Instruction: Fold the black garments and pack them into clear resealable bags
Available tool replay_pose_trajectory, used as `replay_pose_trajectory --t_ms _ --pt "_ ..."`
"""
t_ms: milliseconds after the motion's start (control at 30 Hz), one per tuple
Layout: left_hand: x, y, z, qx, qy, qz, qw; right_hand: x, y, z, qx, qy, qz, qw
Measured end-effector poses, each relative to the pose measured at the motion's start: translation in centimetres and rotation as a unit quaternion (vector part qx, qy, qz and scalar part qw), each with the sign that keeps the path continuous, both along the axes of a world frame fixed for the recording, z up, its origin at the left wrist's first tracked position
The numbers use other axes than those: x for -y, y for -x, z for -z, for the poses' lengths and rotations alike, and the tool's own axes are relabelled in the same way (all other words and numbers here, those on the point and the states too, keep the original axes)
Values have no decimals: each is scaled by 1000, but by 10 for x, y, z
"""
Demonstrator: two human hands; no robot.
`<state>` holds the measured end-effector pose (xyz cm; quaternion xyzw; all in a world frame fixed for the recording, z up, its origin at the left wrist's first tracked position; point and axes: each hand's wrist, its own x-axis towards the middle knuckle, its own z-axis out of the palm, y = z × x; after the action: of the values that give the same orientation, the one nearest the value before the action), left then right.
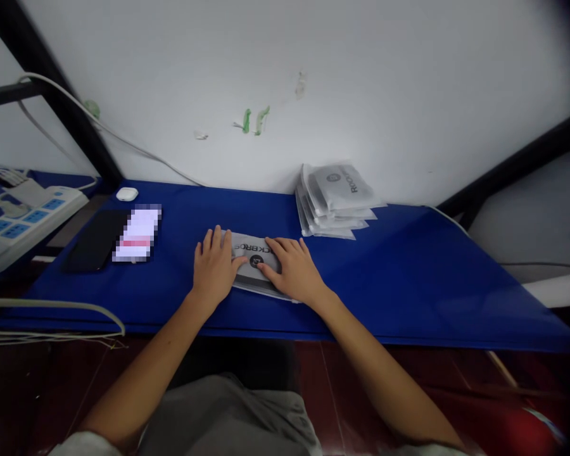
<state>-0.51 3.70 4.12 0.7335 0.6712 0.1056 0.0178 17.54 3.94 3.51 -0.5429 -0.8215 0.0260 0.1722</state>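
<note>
A frosted plastic bag (249,249) printed with dark lettering and a round logo lies flat on the blue tabletop, with something dark showing along its near edge. My left hand (213,263) rests on the bag's left end, fingers stretched forward and thumb over the print. On the right part lies my right hand (292,269), its fingers spread flat and its thumb by the logo. Both palms face down, and neither hand grips the bag. Behind and to the right stands a stack of similar frosted bags (342,193) against the wall.
At the left lie a phone with a lit screen (137,234), a black flat device (92,244) and a white earbud case (126,194). A white power strip (33,218) with plugs sits beyond the table's left edge. Loose cables (52,304) cross the near left corner.
</note>
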Motion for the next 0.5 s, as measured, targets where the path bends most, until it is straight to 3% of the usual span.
replay_pose_trajectory --t_ms 267,500 --pt "-4 8 0 -13 -52 -52 997 8 -4 -10 28 -19 61 998" --pt "9 21 -1 -13 -73 -78 994 21 -14 -10 2 7 97 995"
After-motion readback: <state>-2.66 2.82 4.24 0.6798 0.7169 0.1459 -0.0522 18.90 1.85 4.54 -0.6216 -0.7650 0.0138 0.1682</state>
